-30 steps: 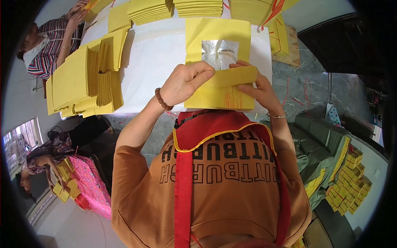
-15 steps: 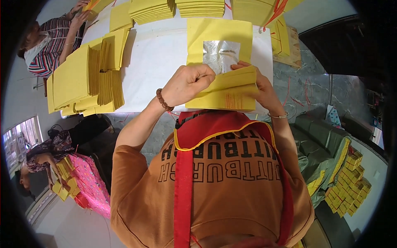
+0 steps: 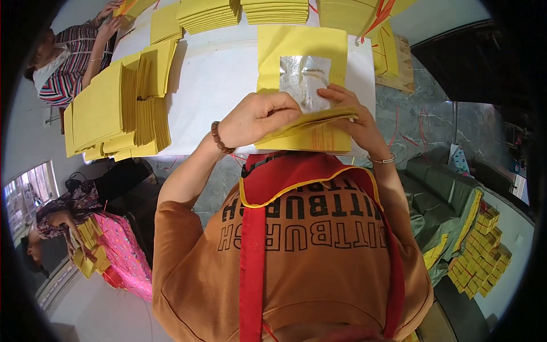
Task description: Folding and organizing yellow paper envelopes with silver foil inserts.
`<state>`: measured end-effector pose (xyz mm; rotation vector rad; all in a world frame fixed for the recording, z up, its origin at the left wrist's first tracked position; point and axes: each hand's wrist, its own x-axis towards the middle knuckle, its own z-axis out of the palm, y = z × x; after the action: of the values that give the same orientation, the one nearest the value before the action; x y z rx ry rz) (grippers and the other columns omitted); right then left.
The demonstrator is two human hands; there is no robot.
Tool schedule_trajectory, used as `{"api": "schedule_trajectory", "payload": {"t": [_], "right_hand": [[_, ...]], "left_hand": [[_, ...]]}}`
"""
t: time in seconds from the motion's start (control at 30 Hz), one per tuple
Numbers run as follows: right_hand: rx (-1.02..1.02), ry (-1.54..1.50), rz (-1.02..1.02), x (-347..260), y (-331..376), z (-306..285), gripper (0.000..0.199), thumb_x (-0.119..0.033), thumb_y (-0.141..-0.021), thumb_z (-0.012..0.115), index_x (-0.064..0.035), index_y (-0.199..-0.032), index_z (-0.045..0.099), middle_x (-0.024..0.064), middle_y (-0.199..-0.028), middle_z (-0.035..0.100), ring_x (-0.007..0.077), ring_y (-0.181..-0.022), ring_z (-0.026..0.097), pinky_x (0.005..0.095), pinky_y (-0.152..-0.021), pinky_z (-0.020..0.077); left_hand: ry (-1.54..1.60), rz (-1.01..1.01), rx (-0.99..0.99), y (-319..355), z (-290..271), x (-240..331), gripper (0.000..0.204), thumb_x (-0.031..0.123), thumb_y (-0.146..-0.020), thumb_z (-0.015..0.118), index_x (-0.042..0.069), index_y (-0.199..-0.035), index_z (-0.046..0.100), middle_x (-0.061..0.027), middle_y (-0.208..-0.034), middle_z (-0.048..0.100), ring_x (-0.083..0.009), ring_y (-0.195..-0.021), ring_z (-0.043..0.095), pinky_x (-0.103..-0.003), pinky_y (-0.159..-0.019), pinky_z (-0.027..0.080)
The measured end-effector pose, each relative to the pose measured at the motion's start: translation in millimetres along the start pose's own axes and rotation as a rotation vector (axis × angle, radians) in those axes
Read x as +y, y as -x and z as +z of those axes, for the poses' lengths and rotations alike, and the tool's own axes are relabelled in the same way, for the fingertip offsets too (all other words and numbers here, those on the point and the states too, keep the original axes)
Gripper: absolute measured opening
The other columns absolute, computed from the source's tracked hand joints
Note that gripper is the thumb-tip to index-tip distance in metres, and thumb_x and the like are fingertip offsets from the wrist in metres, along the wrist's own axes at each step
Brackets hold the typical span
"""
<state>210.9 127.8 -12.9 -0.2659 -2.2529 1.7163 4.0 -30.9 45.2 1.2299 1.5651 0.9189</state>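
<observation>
A yellow paper sheet (image 3: 302, 41) with a silver foil square (image 3: 296, 71) lies in front of me at the table's near edge. Over its lower part, a folded band of yellow paper (image 3: 316, 118) is lifted and seen nearly edge-on. My left hand (image 3: 259, 117) pinches the left end of this band, fingers curled. At the other end my right hand (image 3: 358, 122) grips the band, with fingertips reaching over by the foil. Whether the band belongs to the sheet below cannot be made out. Red print shows on the paper nearest me.
Stacks of folded yellow paper (image 3: 105, 108) stand left on the white table (image 3: 211, 74), with more stacks (image 3: 211, 14) along the far side. Red strings (image 3: 383, 17) lie at far right. One person works at far left, another at lower left. Yellow bundles (image 3: 481, 253) are piled lower right.
The folded band has tipped up from showing its broad face to nearly edge-on. My left hand has shifted slightly; my right hand stays at the band's right end.
</observation>
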Motion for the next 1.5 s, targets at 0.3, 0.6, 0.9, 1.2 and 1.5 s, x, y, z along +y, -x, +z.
{"api": "schedule_trajectory", "payload": {"t": [0.3, 0.6, 0.9, 1.2, 1.5], "right_hand": [[0.001, -0.034, -0.091, 6.3, 2.3, -0.7, 0.021, -0.002, -0.077, 0.062, -0.0074, -0.097, 0.062, 0.0037, -0.130, 0.053, 0.0263, -0.130, 0.035, 0.0396, -0.107, 0.0268], [-0.065, 0.636, -0.252, -15.7, -10.8, -22.6, 0.026, -0.014, -0.074, 0.065, -0.0202, -0.100, 0.065, -0.0016, -0.127, 0.056, 0.0245, -0.129, 0.039, 0.0561, -0.107, 0.0169], [-0.195, 0.776, -0.144, -12.7, -23.5, -17.3, 0.038, -0.017, -0.082, 0.059, -0.0287, -0.118, 0.059, -0.0007, -0.144, 0.037, 0.0242, -0.135, 0.030, 0.0594, -0.105, 0.0200], [-0.295, 0.631, -0.050, -17.7, -30.5, -27.2, 0.043, -0.019, -0.081, 0.057, -0.0283, -0.123, 0.057, -0.0009, -0.146, 0.034, 0.0255, -0.138, 0.025, 0.0599, -0.106, 0.0163], [-0.142, 0.408, 0.030, -20.8, -36.0, -28.0, 0.039, -0.025, -0.083, 0.055, -0.0207, -0.122, 0.057, -0.0020, -0.131, 0.053, 0.0230, -0.132, 0.037, 0.0557, -0.108, 0.0130]], "left_hand": [[-0.322, 0.480, 0.158, -26.8, -31.5, -16.6, 0.034, 0.002, -0.087, 0.046, 0.009, -0.118, 0.058, -0.0128, -0.114, 0.060, -0.0239, -0.106, 0.056, -0.031, -0.091, 0.044], [-0.804, 0.679, 0.117, -52.5, 1.4, -21.8, 0.038, 0.016, -0.077, 0.065, 0.001, -0.112, 0.059, -0.0140, -0.123, 0.054, -0.0303, -0.118, 0.048, -0.040, -0.096, 0.041], [-0.728, 0.593, 0.123, -49.3, -8.5, -38.9, 0.040, 0.013, -0.087, 0.053, 0.005, -0.127, 0.050, -0.0134, -0.135, 0.045, -0.0312, -0.129, 0.037, -0.044, -0.104, 0.029], [-0.979, 0.552, 0.452, -66.8, -48.5, -55.4, 0.043, 0.004, -0.082, 0.050, 0.013, -0.123, 0.056, -0.0118, -0.136, 0.045, -0.0332, -0.129, 0.035, -0.045, -0.105, 0.028], [-0.373, 0.351, 0.081, -11.4, -51.0, -18.5, 0.064, 0.007, -0.072, 0.060, 0.017, -0.133, 0.047, -0.0038, -0.143, 0.039, -0.0282, -0.134, 0.027, -0.048, -0.106, 0.021]]}}
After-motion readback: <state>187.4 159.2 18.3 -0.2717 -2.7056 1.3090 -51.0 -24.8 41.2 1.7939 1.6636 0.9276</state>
